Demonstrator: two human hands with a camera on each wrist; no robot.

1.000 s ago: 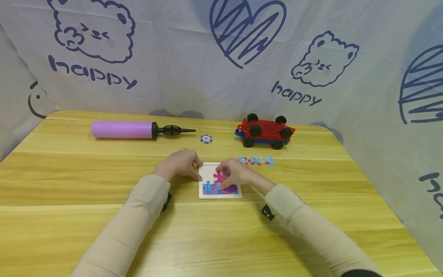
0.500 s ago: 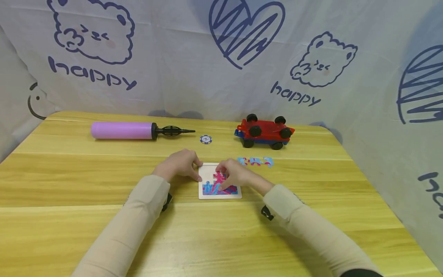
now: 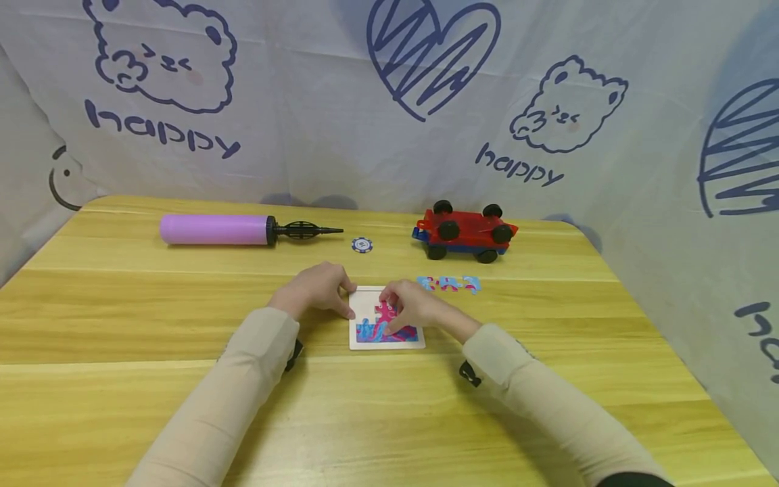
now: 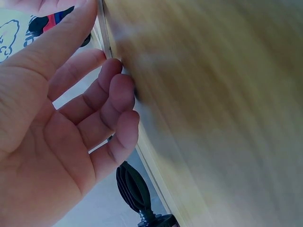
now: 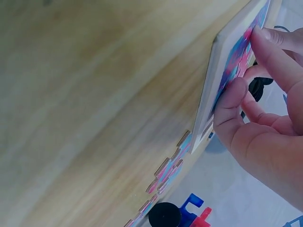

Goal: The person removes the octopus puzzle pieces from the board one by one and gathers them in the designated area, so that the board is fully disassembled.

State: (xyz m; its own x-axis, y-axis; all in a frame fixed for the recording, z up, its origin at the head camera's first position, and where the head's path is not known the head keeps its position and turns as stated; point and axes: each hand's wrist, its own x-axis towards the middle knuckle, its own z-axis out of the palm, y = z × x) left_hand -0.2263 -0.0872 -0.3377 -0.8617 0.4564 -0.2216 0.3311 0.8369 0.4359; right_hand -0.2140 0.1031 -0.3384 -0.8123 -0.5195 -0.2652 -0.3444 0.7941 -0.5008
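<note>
A jigsaw tray [image 3: 365, 297] with a pale wooden border lies on the table in the head view. Blue and pink pieces fill its near part, and a pink puzzle piece [image 3: 383, 311] with eyes sits above them. My left hand [image 3: 316, 289] steadies the tray's left border, thumb and forefinger touching it and the other fingers loosely bent in the left wrist view. Over the tray's right half, my right hand [image 3: 416, 304] pinches at a piece with thumb and forefinger, hiding much of it. Loose puzzle pieces [image 3: 449, 284] lie in a row just beyond that hand.
A purple hand pump [image 3: 216, 230] with a black nozzle lies at the back left. Near its tip is a blue-and-white poker chip [image 3: 362, 245]. Red and blue toy cars [image 3: 465, 230], the red one wheels up, stand at the back right before a printed cloth [image 3: 341, 149].
</note>
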